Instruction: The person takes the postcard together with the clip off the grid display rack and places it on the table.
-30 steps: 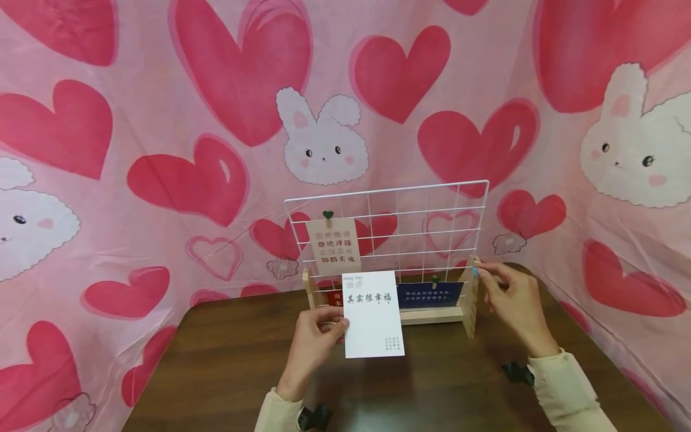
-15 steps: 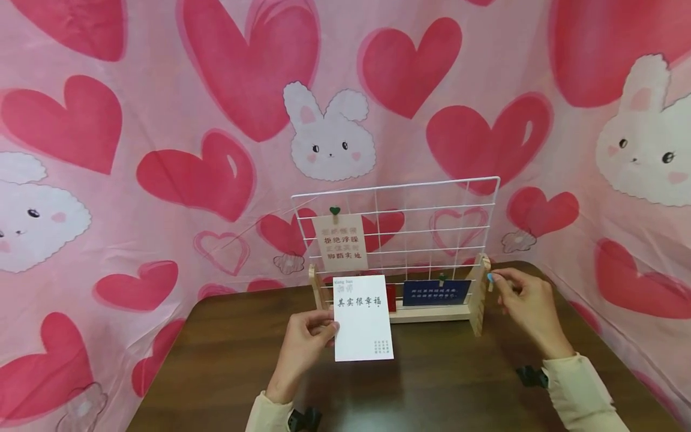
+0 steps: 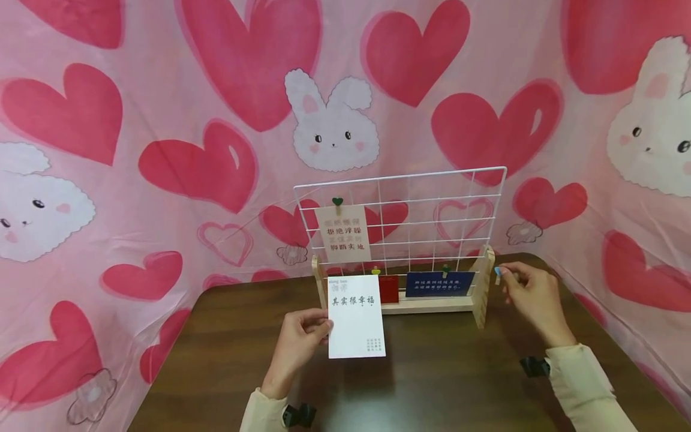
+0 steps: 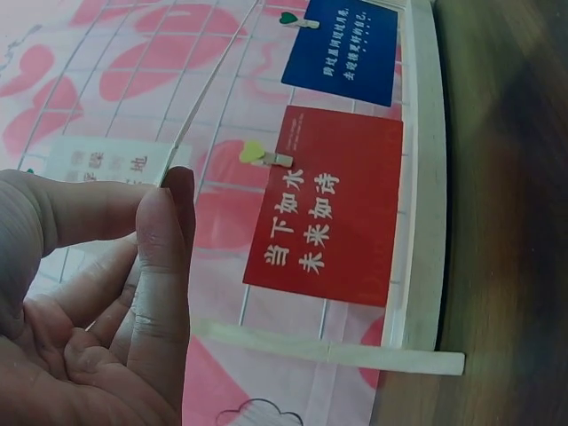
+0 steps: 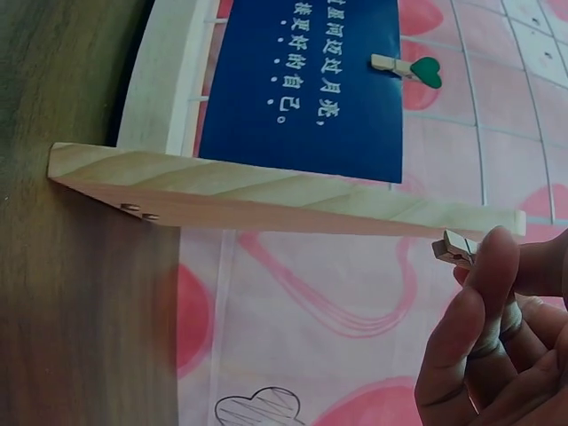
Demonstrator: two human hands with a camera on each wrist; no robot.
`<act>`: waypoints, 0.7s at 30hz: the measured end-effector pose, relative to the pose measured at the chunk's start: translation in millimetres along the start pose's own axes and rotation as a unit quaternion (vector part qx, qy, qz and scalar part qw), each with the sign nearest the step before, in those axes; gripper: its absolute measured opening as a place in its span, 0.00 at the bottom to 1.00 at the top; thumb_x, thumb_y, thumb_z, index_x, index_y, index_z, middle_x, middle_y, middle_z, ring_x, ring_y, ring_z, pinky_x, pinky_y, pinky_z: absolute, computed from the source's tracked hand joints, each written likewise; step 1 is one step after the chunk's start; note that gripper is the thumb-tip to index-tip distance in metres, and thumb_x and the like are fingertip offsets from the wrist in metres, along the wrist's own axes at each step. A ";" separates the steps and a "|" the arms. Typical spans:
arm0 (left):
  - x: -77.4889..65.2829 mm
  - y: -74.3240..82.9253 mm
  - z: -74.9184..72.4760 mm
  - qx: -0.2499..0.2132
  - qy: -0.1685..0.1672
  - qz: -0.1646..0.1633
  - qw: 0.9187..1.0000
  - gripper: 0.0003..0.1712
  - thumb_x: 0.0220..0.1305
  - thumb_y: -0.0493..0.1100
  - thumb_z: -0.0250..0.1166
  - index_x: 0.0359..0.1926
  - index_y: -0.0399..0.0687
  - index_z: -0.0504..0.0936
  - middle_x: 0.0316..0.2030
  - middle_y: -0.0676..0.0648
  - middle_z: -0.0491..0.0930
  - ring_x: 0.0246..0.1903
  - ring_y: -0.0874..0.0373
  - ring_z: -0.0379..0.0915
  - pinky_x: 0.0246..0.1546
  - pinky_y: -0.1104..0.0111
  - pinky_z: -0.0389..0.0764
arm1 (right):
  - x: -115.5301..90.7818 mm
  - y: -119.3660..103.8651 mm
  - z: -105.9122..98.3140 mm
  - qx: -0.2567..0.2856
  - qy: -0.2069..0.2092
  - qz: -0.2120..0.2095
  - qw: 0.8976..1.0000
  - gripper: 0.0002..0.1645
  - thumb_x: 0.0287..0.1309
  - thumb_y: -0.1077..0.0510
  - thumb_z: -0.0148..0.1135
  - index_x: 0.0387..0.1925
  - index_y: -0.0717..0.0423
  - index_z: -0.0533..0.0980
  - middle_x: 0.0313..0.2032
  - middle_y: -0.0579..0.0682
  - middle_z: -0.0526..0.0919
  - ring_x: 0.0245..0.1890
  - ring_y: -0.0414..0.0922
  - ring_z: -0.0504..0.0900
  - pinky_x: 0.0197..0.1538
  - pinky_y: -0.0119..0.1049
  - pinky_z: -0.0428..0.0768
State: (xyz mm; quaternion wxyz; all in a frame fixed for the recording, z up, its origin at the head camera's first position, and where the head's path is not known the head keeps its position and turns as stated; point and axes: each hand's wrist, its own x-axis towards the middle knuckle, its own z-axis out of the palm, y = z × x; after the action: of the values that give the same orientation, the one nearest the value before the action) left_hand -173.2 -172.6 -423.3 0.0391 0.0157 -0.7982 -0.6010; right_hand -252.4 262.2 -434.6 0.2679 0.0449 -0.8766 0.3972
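My left hand (image 3: 299, 342) pinches a white card (image 3: 356, 327) with black writing by its left edge, upright in front of the rack. In the left wrist view the card shows only as a thin edge. Between thumb and fingers my right hand (image 3: 534, 303) holds a small wooden clothespin (image 5: 454, 249) topped with a blue heart (image 3: 498, 272), just right of the rack's right post (image 3: 482, 291). A white wire grid rack (image 3: 402, 177) on a wooden stand carries a cream card (image 3: 342, 234), a red card (image 4: 328, 209) and a blue card (image 3: 439, 284). The white card partly hides the red one.
Green-heart clothespins (image 3: 338, 203) hold the cream and blue cards; a yellow-heart clothespin (image 4: 264, 155) holds the red one. Under the rack is a dark wooden table (image 3: 432, 372). Behind it hangs a pink cloth (image 3: 259, 156) with hearts and rabbits.
The head view has shifted slightly. Against the rack, the white card has moved left, baring more of the red card. My right hand with the clothespin has drawn slightly right, off the post.
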 end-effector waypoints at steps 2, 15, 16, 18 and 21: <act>0.5 -0.3 -2.4 0.000 0.003 -0.003 1.000 0.12 0.65 0.31 0.68 0.48 0.29 0.87 0.37 0.36 0.88 0.29 0.58 0.85 0.31 0.67 0.88 | 1.9 2.4 1.0 -0.001 -0.004 0.001 1.000 0.11 0.71 0.59 0.63 0.41 0.65 0.85 0.18 0.51 0.82 0.11 0.32 0.75 0.18 0.27 0.71; -6.8 -14.9 -17.1 0.014 0.024 -0.026 0.999 0.11 0.64 0.30 0.70 0.47 0.28 0.87 0.36 0.36 0.88 0.28 0.55 0.84 0.30 0.66 0.88 | 3.7 24.2 9.7 -0.021 -0.063 0.005 0.998 0.13 0.72 0.61 0.59 0.46 0.68 0.84 0.26 0.57 0.86 0.15 0.30 0.77 0.21 0.28 0.73; -7.2 -16.6 -18.1 0.014 0.026 -0.027 0.999 0.11 0.64 0.30 0.70 0.47 0.28 0.87 0.36 0.36 0.88 0.28 0.55 0.84 0.30 0.66 0.88 | 3.0 25.3 10.3 -0.020 -0.067 0.006 0.998 0.13 0.72 0.61 0.59 0.46 0.68 0.84 0.26 0.57 0.86 0.16 0.30 0.78 0.22 0.28 0.74; -7.5 -19.6 -19.9 0.013 0.030 -0.029 0.999 0.11 0.64 0.29 0.70 0.47 0.27 0.87 0.35 0.36 0.88 0.29 0.54 0.84 0.30 0.65 0.89 | 1.7 27.0 10.9 -0.020 -0.072 0.008 0.997 0.13 0.72 0.61 0.59 0.46 0.69 0.83 0.27 0.59 0.86 0.16 0.31 0.78 0.21 0.28 0.75; -7.1 -24.5 -22.6 0.016 0.035 -0.033 0.999 0.11 0.63 0.28 0.69 0.46 0.27 0.87 0.35 0.36 0.88 0.29 0.54 0.85 0.30 0.63 0.89 | 0.5 29.7 11.3 -0.025 -0.078 0.011 0.997 0.14 0.72 0.61 0.59 0.47 0.69 0.83 0.28 0.60 0.87 0.16 0.30 0.78 0.22 0.29 0.74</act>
State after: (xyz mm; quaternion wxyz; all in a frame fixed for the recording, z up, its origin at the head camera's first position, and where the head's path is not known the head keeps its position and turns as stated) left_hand -164.8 -200.5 -440.9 0.0469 0.0641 -0.8048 -0.5883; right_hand -266.4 274.3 -460.4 0.1950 0.0596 -0.9050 0.3734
